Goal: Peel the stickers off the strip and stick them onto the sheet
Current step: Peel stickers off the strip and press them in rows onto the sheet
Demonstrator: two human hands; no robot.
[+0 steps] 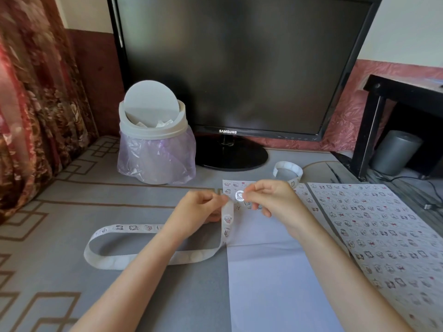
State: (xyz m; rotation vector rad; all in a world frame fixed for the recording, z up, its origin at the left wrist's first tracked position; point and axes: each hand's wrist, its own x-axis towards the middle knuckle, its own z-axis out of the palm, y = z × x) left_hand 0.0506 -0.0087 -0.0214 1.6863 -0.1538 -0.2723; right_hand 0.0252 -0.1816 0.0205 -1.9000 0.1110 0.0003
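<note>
Dark monitor [242,65] beside lidded white bin [153,130], patterned curtain [36,104] at left

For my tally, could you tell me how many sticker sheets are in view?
2: a mostly blank sheet in the middle, a sticker-covered sheet to its right; others could lie hidden beneath.

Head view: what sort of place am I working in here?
Likely a home desk corner, not a workshop: a Samsung monitor stands at the back, a small lined swing-lid bin beside it, and floral fabric hangs on the left.
</note>
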